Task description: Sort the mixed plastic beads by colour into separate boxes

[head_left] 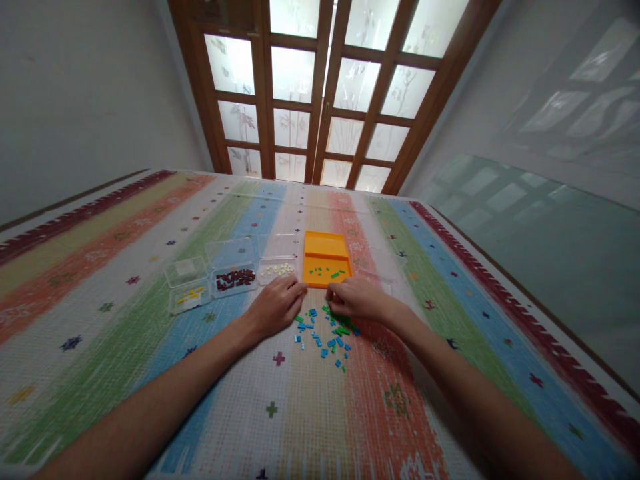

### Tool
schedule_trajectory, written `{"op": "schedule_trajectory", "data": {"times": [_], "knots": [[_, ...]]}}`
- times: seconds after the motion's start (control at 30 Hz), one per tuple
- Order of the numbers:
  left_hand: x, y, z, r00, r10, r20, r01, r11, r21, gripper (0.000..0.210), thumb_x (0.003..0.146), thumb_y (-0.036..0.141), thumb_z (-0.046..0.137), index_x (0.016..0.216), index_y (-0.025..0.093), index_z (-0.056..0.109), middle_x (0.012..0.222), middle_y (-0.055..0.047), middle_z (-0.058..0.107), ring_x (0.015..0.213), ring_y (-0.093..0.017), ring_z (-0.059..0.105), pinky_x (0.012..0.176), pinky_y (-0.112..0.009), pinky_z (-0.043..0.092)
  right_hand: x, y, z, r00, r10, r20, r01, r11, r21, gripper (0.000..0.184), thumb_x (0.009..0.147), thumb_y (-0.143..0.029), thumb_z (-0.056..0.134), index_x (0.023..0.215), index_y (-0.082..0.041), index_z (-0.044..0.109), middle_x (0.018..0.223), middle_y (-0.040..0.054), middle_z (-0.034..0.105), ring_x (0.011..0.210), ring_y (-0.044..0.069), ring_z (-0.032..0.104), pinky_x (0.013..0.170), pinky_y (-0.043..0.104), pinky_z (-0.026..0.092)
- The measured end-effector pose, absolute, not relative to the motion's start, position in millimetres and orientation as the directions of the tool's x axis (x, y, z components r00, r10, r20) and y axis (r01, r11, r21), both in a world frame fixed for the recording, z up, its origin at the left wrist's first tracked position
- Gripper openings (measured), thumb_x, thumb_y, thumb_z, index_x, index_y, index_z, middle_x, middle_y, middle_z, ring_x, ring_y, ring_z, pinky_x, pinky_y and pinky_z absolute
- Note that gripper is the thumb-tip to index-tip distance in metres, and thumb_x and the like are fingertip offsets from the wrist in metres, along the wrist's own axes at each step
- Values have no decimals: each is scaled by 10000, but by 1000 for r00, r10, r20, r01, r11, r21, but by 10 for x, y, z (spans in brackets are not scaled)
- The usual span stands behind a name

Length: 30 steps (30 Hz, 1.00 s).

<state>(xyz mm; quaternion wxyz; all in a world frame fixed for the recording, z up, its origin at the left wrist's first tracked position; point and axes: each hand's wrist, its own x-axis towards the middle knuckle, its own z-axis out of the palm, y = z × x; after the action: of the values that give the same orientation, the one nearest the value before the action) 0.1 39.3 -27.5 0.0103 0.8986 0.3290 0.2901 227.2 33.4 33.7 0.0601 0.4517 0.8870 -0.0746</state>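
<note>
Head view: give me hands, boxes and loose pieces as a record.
Left hand: near front left corner of orange box
Right hand: near its front right corner, beside loose pieces
Grip: unclear, both hands
Orange box: open, green pieces inside
Clear boxes: three at left, holding yellow, dark red, white pieces
Loose pieces: blue and green, on the tablecloth
</note>
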Motion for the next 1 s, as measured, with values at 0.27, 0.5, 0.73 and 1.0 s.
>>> {"op": "schedule_trajectory", "data": {"times": [0.27, 0.5, 0.73, 1.0], "knots": [[0, 399, -278, 621, 599, 505, 587, -783, 207, 210, 995, 200, 419, 981, 156, 624, 853, -70, 594, 817, -213, 564, 758, -360, 482, 2305, 494, 471, -519, 848, -105, 855, 517, -50, 227, 895, -227, 584, 1072, -148, 702, 851, 75, 739, 749, 179, 636, 644, 257, 356], [-1, 395, -272, 610, 590, 529, 576, -789, 215, 209, 988, 193, 417, 988, 161, 623, 846, -67, 586, 806, -208, 562, 746, -357, 488, 2334, 874, 526, -375, 917, -132, 917, 388, 88, 248, 915, -259, 590, 1112, -165, 707, 1016, 116, 746, 909, 217, 672, 691, 256, 408], [-4, 404, -311, 624, 590, 512, 595, -784, 179, 275, 986, 192, 404, 1180, 139, 592, 917, -94, 603, 863, -226, 577, 782, -373, 513, 2297, 1039, 417, -341, 925, -167, 925, 362, 117, 258, 906, -263, 592, 1076, -149, 749, 1073, 154, 749, 969, 261, 693, 722, 278, 464], [0, 395, -281, 631, 609, 481, 611, -772, 176, 296, 988, 206, 385, 1195, 145, 588, 883, -83, 579, 839, -219, 563, 764, -363, 524, 2353, 1029, 428, -373, 909, -184, 917, 392, 79, 268, 908, -219, 586, 1110, -188, 760, 1048, 101, 766, 953, 216, 697, 748, 241, 464]]}}
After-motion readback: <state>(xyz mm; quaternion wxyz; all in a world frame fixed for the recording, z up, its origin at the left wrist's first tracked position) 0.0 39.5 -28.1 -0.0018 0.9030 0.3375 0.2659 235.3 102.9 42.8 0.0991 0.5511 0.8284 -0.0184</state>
